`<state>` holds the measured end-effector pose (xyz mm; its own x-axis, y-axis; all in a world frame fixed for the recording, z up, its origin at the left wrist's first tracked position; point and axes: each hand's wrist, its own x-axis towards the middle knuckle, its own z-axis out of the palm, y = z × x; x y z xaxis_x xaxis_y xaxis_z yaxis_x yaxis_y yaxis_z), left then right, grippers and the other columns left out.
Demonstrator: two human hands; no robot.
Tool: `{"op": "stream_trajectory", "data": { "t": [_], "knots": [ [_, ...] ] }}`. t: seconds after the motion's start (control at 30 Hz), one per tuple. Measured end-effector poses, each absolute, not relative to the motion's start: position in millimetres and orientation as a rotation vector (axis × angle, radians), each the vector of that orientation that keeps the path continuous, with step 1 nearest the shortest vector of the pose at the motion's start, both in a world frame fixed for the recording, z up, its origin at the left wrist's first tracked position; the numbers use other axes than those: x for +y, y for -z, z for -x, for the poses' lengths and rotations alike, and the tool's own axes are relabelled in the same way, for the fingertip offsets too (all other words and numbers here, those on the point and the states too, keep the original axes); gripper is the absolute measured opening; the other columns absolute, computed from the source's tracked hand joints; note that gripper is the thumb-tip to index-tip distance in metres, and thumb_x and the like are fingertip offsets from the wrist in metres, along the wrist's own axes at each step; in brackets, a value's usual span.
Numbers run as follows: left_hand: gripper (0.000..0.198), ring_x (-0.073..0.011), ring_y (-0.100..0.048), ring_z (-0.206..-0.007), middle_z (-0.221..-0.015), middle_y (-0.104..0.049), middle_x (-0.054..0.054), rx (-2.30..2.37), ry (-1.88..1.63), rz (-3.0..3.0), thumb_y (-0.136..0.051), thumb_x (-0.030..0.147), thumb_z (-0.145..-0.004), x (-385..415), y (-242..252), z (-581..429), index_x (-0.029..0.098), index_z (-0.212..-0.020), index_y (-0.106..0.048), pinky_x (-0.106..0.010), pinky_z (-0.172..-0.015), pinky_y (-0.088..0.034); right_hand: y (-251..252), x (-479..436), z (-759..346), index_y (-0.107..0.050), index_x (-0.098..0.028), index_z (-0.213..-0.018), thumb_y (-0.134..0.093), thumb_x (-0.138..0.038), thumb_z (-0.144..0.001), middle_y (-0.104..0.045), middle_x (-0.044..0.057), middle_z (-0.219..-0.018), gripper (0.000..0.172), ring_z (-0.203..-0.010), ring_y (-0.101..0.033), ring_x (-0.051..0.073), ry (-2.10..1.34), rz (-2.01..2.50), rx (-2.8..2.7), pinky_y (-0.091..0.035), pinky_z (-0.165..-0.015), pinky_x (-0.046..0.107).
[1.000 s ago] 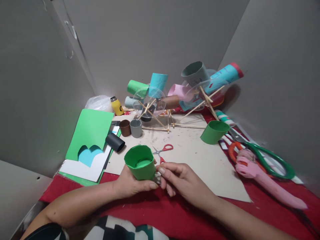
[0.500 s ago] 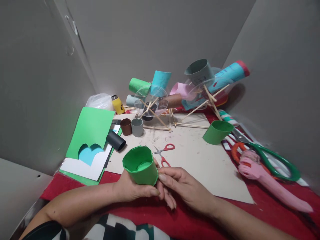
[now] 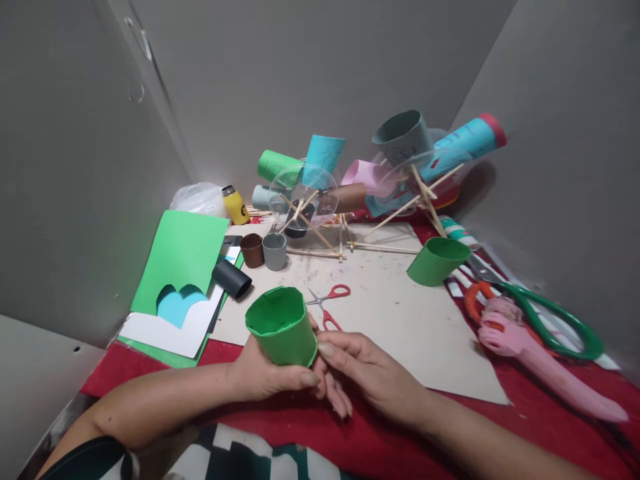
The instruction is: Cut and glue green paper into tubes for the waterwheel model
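Note:
A green foam-sheet cup (image 3: 286, 337), open at the top, rests in my left hand (image 3: 273, 380). The left thumb lies along its near lower side and the fingers pass beneath and behind it. My right hand (image 3: 373, 373) pinches the cup's lower right edge between thumb and fingertips; whether a small piece is held there is hidden. Just beyond the cup lie small scissors with red handles (image 3: 333, 303), blades partly spread, on the beige board (image 3: 385, 313).
Sheets of green foam (image 3: 187, 250) lie at left near a black tube (image 3: 233, 279). Brown (image 3: 252, 252) and grey rings (image 3: 275, 253) stand behind. Two stick-framed wheels with coloured tubes (image 3: 325, 160) stand farther back. At right are a green tube (image 3: 435, 262), large green-handled scissors (image 3: 555, 320) and a pink tool (image 3: 545, 373).
The green cup has tipped slightly in my left hand, so less of its inside floor shows. Both hands keep nearly the same places, and the view has shifted a little.

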<state>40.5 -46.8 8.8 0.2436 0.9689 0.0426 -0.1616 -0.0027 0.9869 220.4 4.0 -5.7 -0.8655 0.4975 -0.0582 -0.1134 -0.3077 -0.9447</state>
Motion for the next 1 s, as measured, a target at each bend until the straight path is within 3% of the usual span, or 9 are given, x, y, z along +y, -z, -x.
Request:
{"op": "stream_trajectory", "data": {
  "t": [0.53, 0.8, 1.0],
  "knots": [
    [0.062, -0.0230, -0.068, -0.070, -0.069, -0.067, -0.005, 0.812, -0.903, -1.276, -0.075, 0.063, -0.073, -49.4, -19.6, -40.6, 0.017, -0.112, -0.060, -0.040, -0.079, -0.054, -0.4, 0.8, -222.9, -0.061, -0.015, -0.078, -0.054, -0.063, -0.094, -0.063, 0.000, -0.064, 0.051, -0.046, -0.055, 0.007, -2.197, 0.437, -1.652, -0.042, -0.046, 0.017],
    [0.049, -0.0253, -0.069, -0.078, -0.072, -0.069, -0.008, 0.781, -0.820, -1.272, -0.070, 0.065, -0.076, -47.4, -22.4, -42.5, 0.018, -0.089, -0.068, -0.042, -0.082, -0.056, 3.5, 0.4, -223.4, -0.055, -0.017, -0.077, -0.051, -0.065, -0.094, -0.064, 0.002, -0.064, 0.051, -0.046, -0.055, 0.007, -2.142, 0.489, -1.717, -0.043, -0.047, 0.018],
    [0.047, -0.0244, -0.068, -0.077, -0.070, -0.068, -0.006, 0.874, -0.936, -1.280, -0.076, 0.061, -0.071, -47.1, -15.5, -39.6, 0.018, -0.086, -0.068, -0.040, -0.082, -0.055, 2.0, 0.4, -225.2, -0.054, -0.019, -0.077, -0.037, -0.063, -0.099, -0.063, 0.002, -0.064, 0.052, -0.046, -0.054, 0.010, -1.953, 0.516, -1.901, -0.043, -0.047, 0.022]
  ]
}}
